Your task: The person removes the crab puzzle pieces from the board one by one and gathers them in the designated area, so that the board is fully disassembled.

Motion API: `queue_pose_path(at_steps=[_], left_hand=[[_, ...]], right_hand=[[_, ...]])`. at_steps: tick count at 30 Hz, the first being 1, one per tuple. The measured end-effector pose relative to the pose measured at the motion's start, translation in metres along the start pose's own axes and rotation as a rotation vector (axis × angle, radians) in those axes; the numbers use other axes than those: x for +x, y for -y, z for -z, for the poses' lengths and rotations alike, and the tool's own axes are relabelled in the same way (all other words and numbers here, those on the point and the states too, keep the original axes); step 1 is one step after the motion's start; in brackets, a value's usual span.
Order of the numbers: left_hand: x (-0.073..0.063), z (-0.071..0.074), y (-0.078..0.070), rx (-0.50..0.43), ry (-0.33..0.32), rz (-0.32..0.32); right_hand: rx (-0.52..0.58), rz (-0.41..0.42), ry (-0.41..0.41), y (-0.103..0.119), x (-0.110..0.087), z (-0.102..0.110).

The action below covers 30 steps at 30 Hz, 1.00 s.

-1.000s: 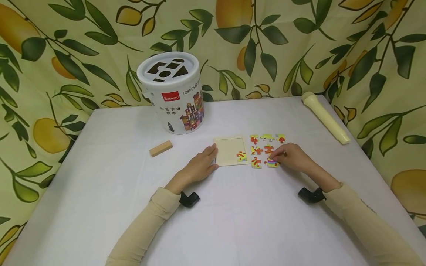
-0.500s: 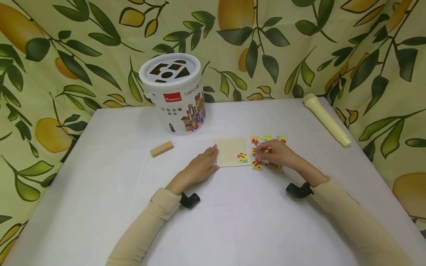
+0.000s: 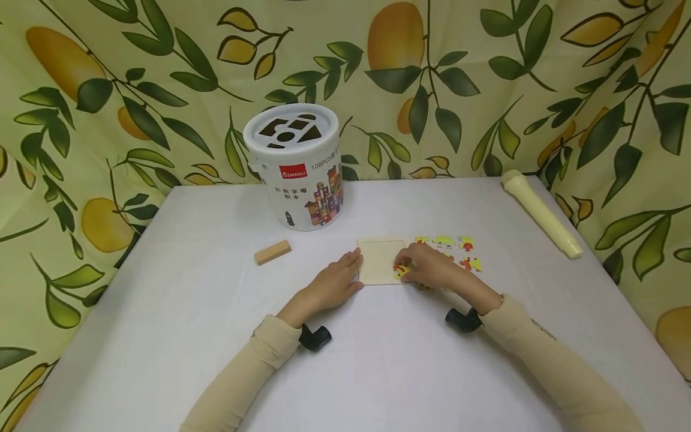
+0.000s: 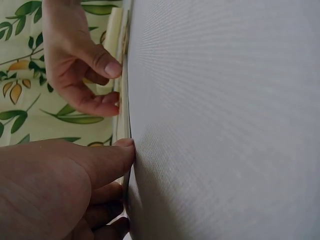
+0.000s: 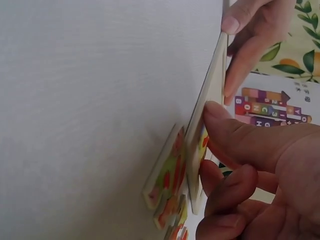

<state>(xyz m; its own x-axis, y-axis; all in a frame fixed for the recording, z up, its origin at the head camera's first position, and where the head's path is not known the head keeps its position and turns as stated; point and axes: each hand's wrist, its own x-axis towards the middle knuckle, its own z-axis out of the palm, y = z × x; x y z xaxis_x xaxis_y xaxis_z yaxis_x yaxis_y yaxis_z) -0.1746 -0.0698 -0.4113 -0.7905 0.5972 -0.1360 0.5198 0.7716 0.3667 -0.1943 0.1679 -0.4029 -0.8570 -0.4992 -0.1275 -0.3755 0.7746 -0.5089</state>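
A thin square wooden puzzle tray (image 3: 375,264) lies flat on the white table. Its left side and near-left corner are held by my left hand (image 3: 332,287), the thumb at the corner and the fingers along the edge. A yellow-and-red puzzle piece (image 3: 400,272) sits in the tray's near-right corner. Over that corner, my right hand (image 3: 432,267) has curled fingers and thumb around this piece, as the right wrist view also shows. Several loose puzzle pieces (image 3: 466,243) lie right of the tray, partly hidden under the right hand.
Left of the tray lies a small wooden block (image 3: 272,252). Behind it stands a white bucket (image 3: 294,174) with shaped holes in its lid. A cream microphone-shaped object (image 3: 542,214) rests at the far right. Fruit-patterned cloth (image 3: 399,138) hangs at the table's back edge.
My right hand has moved left from the loose pieces to the piece in the tray's corner. The left hand keeps its place at the tray. The head view has shifted slightly.
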Motion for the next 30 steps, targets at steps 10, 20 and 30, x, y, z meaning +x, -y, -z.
queue_pose_path(at_steps=[10,20,30], left_hand=[[0.000,-0.001,-0.001,0.014,-0.005,-0.004],[0.001,0.001,-0.003,0.022,0.002,-0.014],[0.001,0.001,-0.003,0.015,-0.002,0.001]], right_hand=[[0.023,-0.018,-0.027,-0.001,-0.001,-0.002],[0.105,-0.018,-0.121,-0.008,-0.004,-0.001],[0.280,0.024,-0.146,-0.024,-0.001,0.007]])
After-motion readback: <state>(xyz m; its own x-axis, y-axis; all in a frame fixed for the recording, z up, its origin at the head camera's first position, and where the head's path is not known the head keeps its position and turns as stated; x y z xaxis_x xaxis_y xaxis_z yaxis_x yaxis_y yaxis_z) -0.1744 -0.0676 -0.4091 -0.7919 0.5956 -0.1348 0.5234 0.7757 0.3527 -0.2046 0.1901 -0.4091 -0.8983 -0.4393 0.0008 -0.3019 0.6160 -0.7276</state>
